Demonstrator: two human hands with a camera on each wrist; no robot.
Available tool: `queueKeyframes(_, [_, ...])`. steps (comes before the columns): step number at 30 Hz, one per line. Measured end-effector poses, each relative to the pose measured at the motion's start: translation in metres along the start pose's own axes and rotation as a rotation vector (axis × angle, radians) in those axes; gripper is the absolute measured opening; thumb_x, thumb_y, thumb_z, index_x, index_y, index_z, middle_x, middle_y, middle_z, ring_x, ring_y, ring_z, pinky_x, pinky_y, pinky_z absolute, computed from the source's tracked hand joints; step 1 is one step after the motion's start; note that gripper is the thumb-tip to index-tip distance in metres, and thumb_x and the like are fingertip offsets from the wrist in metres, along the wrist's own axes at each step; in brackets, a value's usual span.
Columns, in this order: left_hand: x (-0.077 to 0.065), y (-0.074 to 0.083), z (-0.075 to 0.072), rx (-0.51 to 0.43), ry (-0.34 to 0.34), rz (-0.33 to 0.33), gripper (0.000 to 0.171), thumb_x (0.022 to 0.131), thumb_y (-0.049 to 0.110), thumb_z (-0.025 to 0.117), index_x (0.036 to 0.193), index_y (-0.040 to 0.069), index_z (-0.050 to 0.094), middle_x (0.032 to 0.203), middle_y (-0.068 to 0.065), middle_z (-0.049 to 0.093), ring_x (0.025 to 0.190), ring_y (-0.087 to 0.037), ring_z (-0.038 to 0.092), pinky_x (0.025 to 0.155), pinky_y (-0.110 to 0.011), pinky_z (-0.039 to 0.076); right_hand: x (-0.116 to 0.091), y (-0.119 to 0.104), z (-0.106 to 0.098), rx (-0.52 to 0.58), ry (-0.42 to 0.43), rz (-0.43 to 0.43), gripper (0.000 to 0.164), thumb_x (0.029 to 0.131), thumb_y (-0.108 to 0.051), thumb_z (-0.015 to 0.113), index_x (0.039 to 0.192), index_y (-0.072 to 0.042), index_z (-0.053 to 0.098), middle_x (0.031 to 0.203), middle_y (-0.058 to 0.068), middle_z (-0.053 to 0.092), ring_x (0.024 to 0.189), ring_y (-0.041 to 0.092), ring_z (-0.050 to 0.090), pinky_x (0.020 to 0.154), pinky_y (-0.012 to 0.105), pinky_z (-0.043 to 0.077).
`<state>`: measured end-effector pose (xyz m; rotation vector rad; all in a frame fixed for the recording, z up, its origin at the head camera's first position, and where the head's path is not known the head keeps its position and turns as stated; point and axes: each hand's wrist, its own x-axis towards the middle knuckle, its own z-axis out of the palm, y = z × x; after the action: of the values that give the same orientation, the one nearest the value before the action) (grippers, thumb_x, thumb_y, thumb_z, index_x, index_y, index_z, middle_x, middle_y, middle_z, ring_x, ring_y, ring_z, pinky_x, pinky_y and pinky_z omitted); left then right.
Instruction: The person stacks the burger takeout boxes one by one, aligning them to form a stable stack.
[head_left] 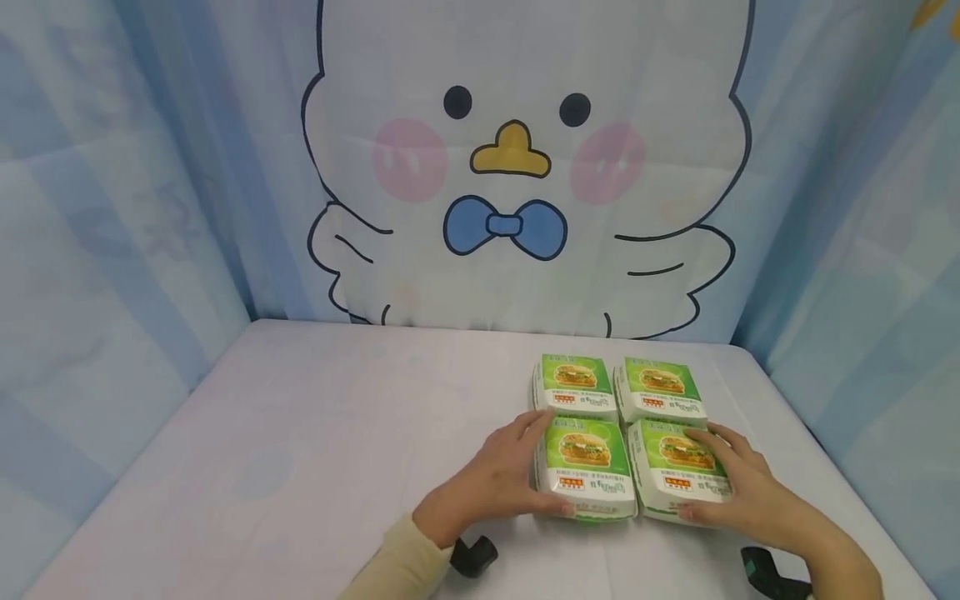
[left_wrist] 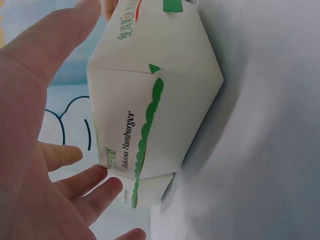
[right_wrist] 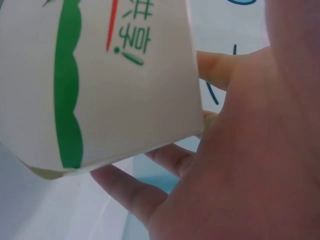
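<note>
The left hand (head_left: 495, 479) spans the left side of the near-left burger box (head_left: 588, 467), fingers spread and fairly straight, thumb at its near edge; the right hand (head_left: 757, 496) mirrors it on the near-right burger box (head_left: 678, 462). Both grips are wide and loose, touching boxes on the right of the table (head_left: 300, 467)

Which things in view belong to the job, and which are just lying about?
Likely the job:
front-left green-and-white cardboard burger box, left hand touching;
front-right matching box, right hand touching;
back-left matching box;
back-right matching box.

Background or gear:
white cloth-covered table;
blue-and-white fabric backdrop with cartoon bird;
black bent pieces by both wrists.
</note>
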<state>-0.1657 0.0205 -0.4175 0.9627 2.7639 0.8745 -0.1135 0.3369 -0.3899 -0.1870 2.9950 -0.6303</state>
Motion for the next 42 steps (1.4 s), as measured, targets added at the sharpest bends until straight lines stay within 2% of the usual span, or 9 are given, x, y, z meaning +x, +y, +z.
queueKeyframes(4, [0.002, 0.000, 0.006, -0.018, 0.004, -0.027, 0.117, 0.052, 0.079, 0.057, 0.144, 0.029, 0.005, 0.142, 0.004, 0.021, 0.114, -0.015, 0.043, 0.095, -0.034, 0.042, 0.001, -0.001, 0.003, 0.014, -0.025, 0.011, 0.098, 0.062, -0.050, 0.074, 0.140, -0.017, 0.024, 0.141, 0.021, 0.011, 0.114, 0.046, 0.024, 0.072, 0.065, 0.037])
queueKeyframes(7, [0.002, -0.001, 0.007, -0.040, -0.002, -0.039, 0.118, 0.052, 0.079, 0.058, 0.144, 0.030, 0.004, 0.141, 0.003, 0.019, 0.110, -0.012, 0.044, 0.090, -0.030, 0.044, 0.002, -0.001, 0.005, 0.020, -0.033, 0.009, 0.098, 0.061, -0.048, 0.075, 0.140, -0.019, 0.023, 0.140, 0.022, 0.010, 0.113, 0.046, 0.025, 0.072, 0.063, 0.038])
queueKeyframes(11, [0.002, -0.002, 0.005, -0.028, -0.018, -0.038, 0.117, 0.052, 0.079, 0.058, 0.144, 0.029, 0.007, 0.143, 0.003, 0.019, 0.117, -0.014, 0.042, 0.094, -0.033, 0.043, 0.001, 0.000, 0.005, 0.025, -0.034, -0.007, 0.098, 0.061, -0.044, 0.076, 0.140, -0.021, 0.023, 0.141, 0.022, 0.010, 0.114, 0.046, 0.025, 0.072, 0.062, 0.039])
queueKeyframes(15, [0.000, -0.004, 0.000, 0.024, -0.023, -0.009, 0.116, 0.052, 0.081, 0.056, 0.144, 0.025, 0.014, 0.142, 0.003, 0.027, 0.120, -0.015, 0.040, 0.099, -0.035, 0.040, 0.000, 0.000, 0.004, 0.026, -0.025, -0.027, 0.095, 0.062, -0.044, 0.076, 0.139, -0.021, 0.025, 0.141, 0.020, 0.014, 0.113, 0.043, 0.028, 0.072, 0.058, 0.040])
queueKeyframes(18, [-0.002, -0.007, -0.005, 0.023, -0.033, -0.002, 0.116, 0.051, 0.081, 0.056, 0.143, 0.022, 0.019, 0.140, 0.005, 0.031, 0.120, -0.011, 0.040, 0.099, -0.033, 0.040, -0.001, 0.000, 0.002, 0.030, -0.021, -0.037, 0.093, 0.063, -0.046, 0.075, 0.138, -0.021, 0.027, 0.140, 0.018, 0.018, 0.111, 0.040, 0.029, 0.073, 0.056, 0.039])
queueKeyframes(23, [-0.006, -0.011, -0.018, 0.006, -0.038, -0.029, 0.116, 0.049, 0.082, 0.056, 0.142, 0.020, 0.024, 0.139, 0.008, 0.031, 0.118, -0.007, 0.041, 0.097, -0.031, 0.042, -0.001, -0.002, 0.000, 0.026, -0.012, -0.036, 0.093, 0.062, -0.052, 0.073, 0.137, -0.021, 0.028, 0.137, 0.016, 0.021, 0.110, 0.036, 0.031, 0.075, 0.053, 0.040])
queueKeyframes(30, [-0.015, -0.014, -0.032, 0.008, -0.052, -0.059, 0.117, 0.048, 0.082, 0.057, 0.142, 0.023, 0.022, 0.139, 0.009, 0.032, 0.117, -0.008, 0.042, 0.096, -0.034, 0.042, -0.001, -0.011, -0.005, 0.012, 0.017, -0.058, 0.090, 0.064, -0.053, 0.072, 0.136, -0.018, 0.030, 0.131, 0.014, 0.027, 0.103, 0.029, 0.040, 0.072, 0.041, 0.042])
queueKeyframes(35, [-0.023, -0.017, -0.039, 0.041, -0.066, -0.048, 0.117, 0.050, 0.081, 0.058, 0.143, 0.020, 0.022, 0.140, 0.007, 0.032, 0.120, -0.009, 0.041, 0.096, -0.034, 0.042, -0.003, -0.018, -0.009, 0.011, 0.060, -0.071, 0.088, 0.065, -0.051, 0.073, 0.136, -0.022, 0.030, 0.129, 0.011, 0.029, 0.101, 0.027, 0.042, 0.069, 0.033, 0.041])
queueKeyframes(42, [-0.030, -0.023, -0.038, 0.005, -0.084, -0.109, 0.119, 0.047, 0.081, 0.058, 0.143, 0.021, 0.020, 0.141, 0.007, 0.031, 0.123, -0.010, 0.039, 0.100, -0.035, 0.040, -0.001, -0.033, -0.014, 0.037, 0.087, -0.078, 0.084, 0.067, -0.050, 0.072, 0.135, -0.027, 0.029, 0.130, 0.008, 0.027, 0.102, 0.027, 0.040, 0.066, 0.029, 0.041])
